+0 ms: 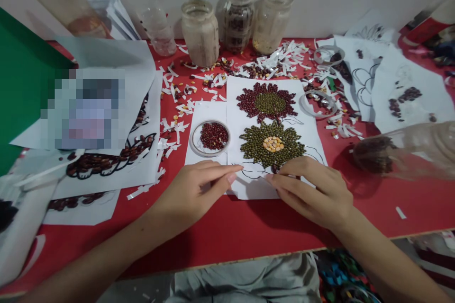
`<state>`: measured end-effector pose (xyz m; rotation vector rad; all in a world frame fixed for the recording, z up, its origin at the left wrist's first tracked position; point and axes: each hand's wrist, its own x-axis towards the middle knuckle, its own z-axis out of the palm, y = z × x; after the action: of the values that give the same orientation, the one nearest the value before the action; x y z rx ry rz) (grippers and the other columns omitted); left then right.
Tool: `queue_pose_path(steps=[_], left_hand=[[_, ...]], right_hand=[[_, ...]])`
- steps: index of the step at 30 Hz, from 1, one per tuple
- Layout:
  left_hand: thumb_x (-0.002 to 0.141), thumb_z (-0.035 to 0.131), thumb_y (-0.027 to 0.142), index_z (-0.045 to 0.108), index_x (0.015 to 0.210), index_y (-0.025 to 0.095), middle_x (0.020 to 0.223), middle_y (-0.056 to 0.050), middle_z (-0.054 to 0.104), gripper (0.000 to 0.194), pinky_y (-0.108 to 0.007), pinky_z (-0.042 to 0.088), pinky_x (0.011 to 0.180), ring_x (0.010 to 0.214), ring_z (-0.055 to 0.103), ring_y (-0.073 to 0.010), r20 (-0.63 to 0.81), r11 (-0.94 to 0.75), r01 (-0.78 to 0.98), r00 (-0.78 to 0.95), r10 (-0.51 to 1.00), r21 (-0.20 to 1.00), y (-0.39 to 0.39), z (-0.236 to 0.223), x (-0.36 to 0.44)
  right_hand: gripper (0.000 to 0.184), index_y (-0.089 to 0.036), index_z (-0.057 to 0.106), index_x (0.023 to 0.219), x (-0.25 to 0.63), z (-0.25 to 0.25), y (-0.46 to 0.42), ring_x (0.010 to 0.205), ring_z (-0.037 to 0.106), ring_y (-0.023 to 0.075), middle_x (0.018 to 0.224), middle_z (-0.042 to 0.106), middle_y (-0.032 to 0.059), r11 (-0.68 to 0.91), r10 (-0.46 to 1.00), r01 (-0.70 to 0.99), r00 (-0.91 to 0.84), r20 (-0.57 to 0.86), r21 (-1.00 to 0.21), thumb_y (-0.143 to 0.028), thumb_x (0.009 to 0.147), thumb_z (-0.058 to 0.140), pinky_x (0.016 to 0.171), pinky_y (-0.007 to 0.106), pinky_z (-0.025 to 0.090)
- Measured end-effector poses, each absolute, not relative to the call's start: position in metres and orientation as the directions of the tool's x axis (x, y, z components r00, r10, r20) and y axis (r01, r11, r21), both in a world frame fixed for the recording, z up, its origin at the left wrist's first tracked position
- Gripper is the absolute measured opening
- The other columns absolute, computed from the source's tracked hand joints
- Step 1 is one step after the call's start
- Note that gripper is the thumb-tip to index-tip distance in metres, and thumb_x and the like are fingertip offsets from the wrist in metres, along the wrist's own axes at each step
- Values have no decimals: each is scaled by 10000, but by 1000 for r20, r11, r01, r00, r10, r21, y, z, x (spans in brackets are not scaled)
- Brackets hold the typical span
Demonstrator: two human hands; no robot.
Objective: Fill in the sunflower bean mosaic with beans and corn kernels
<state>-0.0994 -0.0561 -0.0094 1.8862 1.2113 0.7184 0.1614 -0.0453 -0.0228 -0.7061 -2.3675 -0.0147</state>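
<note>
Apparently light and limp, the white sheet [233, 139] lay on the red table [220, 236] beneath both hands; I judged its bare edge the place to take hold, the small beans probably hard and slippery. Left hand [199, 185]: index extended, thumb close beneath. Right hand [314, 190]: fingertips bunched. I could not tell whether either gripped anything. Count: two bean-covered flowers [253, 146], one dish [192, 140] of red beans [213, 136], three upright jars [201, 35] behind.

The white flower sheet [233, 135] (seed-covered) lies apparently flat
</note>
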Motion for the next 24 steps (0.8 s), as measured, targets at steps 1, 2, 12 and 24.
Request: queue_pose_path(steps=[1, 2, 12, 24], left_hand=[[998, 516, 288, 748, 1134, 183, 845, -27, 770, 289, -244, 573, 671, 760, 696, -141, 34, -227, 481, 377, 925, 847, -56, -10, -99], [995, 521, 296, 750, 1126, 176, 838, -27, 776, 290, -241, 581, 678, 757, 707, -142, 19, -203, 465, 372, 928, 862, -56, -11, -99], [974, 575, 248, 766, 1048, 196, 888, -5, 785, 212, -211, 525, 617, 690, 676, -123, 37, -269, 571, 384, 923, 776, -56, -18, -96], [1026, 468, 219, 709, 1005, 159, 963, -39, 729, 250, -292, 528, 768, 887, 648, -180, 220, -568, 550, 571, 791, 612, -60, -26, -97]], right_hand=[[204, -135, 659, 1037, 162, -23, -45, 805, 620, 174, 844, 659, 64, 861, 476, 483, -653, 589, -160, -30, 863, 656, 648, 290, 526], [201, -139, 658, 1046, 162, -23, -46, 826, 624, 178, 854, 662, 65, 864, 472, 481, -669, 574, -150, -32, 878, 636, 646, 287, 525], [82, -145, 620, 916, 156, -27, -46, 983, 686, 201, 1066, 732, 115, 861, 478, 499, -722, 499, -103, -86, 938, 568, 720, 307, 618], [112, -129, 585, 950, 149, -24, -49, 949, 722, 188, 1024, 744, 121, 905, 424, 344, -761, 491, -249, -82, 973, 485, 753, 297, 661]])
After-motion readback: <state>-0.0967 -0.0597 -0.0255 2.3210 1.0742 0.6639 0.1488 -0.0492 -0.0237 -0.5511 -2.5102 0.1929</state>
